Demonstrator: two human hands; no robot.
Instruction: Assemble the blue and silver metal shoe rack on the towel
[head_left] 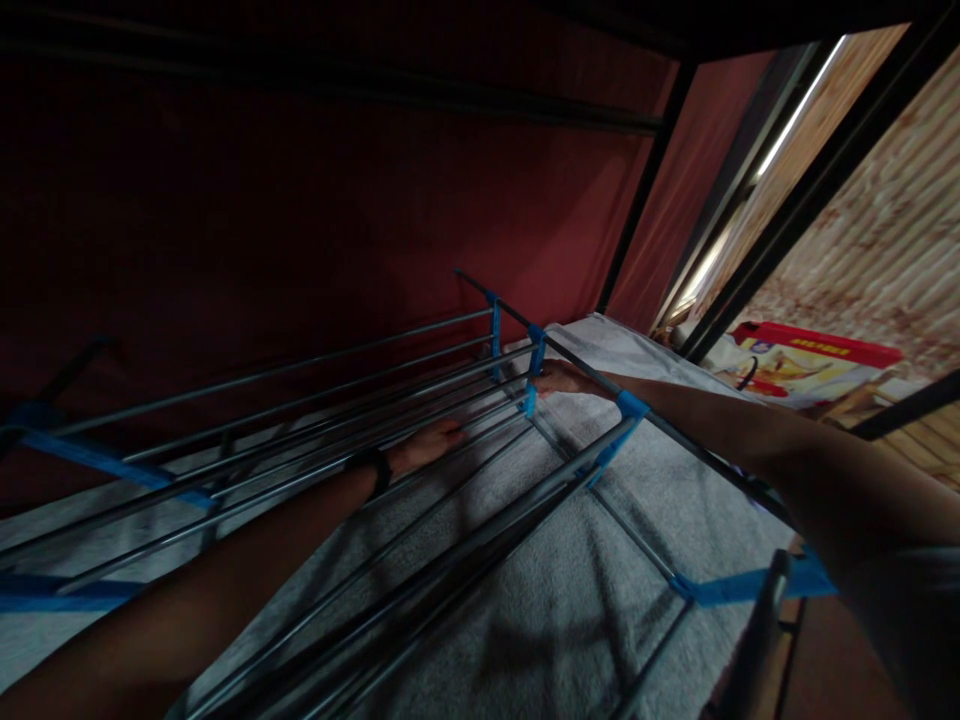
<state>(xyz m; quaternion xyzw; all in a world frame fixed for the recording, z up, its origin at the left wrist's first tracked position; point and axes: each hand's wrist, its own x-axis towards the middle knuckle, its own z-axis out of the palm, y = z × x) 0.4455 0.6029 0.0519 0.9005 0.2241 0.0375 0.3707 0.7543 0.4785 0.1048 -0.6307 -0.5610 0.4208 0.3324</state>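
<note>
A metal rack (450, 540) made of long grey rods with blue plastic end brackets lies across a grey cloth. My left hand (427, 447), with a dark band on the wrist, is closed round one of the rack's rods near the middle. Further right, my right hand (562, 378) reaches past a dark side tube (581, 368) and grips a blue bracket (536, 360) at the rods' ends. Its fingers are partly hidden behind the bracket.
A dark red wall (337, 200) rises behind the rack. Dark frame posts (649, 190) stand at the right. Beyond them are a red and yellow printed box (817, 365) and corrugated sheeting (870, 220). The grey cloth (675, 480) lies under the rods.
</note>
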